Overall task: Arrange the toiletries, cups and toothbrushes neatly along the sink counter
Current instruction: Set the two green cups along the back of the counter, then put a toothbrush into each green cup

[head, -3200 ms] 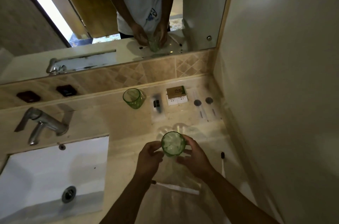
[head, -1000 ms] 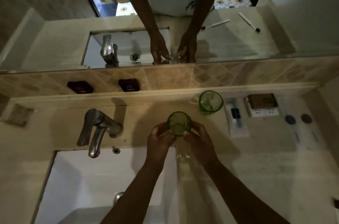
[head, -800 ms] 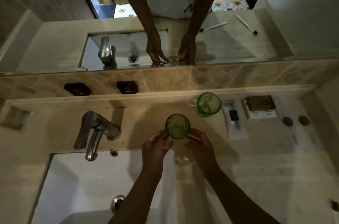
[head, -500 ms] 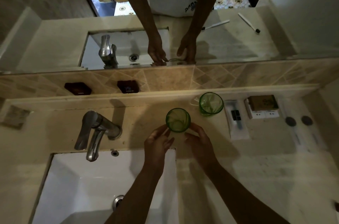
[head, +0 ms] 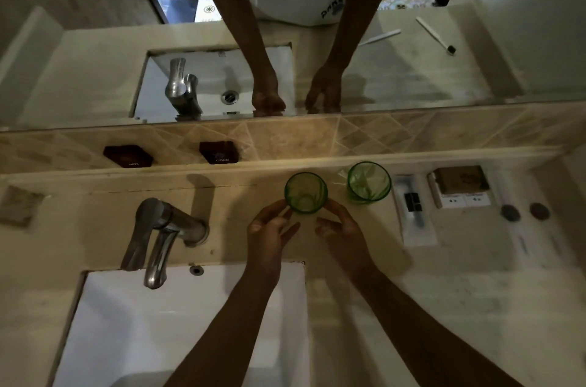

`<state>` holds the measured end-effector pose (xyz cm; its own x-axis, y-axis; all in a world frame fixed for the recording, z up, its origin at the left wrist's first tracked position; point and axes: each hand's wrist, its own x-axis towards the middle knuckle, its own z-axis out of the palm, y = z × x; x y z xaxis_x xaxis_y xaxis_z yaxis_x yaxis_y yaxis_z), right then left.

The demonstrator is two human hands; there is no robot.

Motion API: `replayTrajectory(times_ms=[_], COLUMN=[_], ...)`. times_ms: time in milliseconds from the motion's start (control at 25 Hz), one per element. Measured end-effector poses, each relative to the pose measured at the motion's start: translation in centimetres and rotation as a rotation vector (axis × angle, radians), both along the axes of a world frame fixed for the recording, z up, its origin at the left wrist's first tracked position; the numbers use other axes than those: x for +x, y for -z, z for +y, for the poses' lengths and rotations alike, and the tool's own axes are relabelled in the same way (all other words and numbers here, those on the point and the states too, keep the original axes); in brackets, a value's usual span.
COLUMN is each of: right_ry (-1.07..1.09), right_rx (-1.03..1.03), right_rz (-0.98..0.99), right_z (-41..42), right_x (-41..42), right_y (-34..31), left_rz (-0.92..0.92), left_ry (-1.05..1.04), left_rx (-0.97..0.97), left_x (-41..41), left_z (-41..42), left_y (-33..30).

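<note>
Our left hand [head: 266, 236] and right hand [head: 344, 232] with fingers released, flanking the near green cup [head: 306, 193] upright on the tabletop [head: 475, 275], second green cup [head: 368, 182] just right, razor packet [head: 413, 212] beyond, faucet [head: 161, 231] left of our fingers

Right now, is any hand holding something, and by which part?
Nothing is held. The near green cup stands on the counter; the left hand and right hand are open, fingertips beside its lower wall.

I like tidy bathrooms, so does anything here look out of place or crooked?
Nothing on the counter stands out. The two green glass cups stand upright side by side, with flat sachets and a small box lined up beside them.
</note>
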<state>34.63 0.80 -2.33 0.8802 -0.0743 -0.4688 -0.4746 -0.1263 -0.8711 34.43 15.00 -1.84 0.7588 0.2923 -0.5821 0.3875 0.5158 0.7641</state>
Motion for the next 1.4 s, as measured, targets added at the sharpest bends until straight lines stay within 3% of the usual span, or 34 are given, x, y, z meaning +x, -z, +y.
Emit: replayTrajectory(times_ms=[680,960,1160,1400], right_ry=[0.045,0.017,-0.006,0.021], right_rx=[-0.006,-0.02,-0.092,-0.389], right_rz=[-0.004,0.035,0.043,0.023], right_z=[0.6,0.4,-2.6,-9.8], right_x=[1.7,1.1,-3.1,-12.0], right_y=[0.9,0.1,0.8,-0.7], left_rz=[-0.004,0.076,0.049,-0.031], left_ry=[-0.001,0.039,0.423,1.156], left_rx=[0.008,0.159,0.555,1.091], left_x=[1.4,0.6,-4.1,-10.6], left_z=[0.0,-0.2,-2.1,-5.4], left_y=[-0.2,0.9,0.1,1.2])
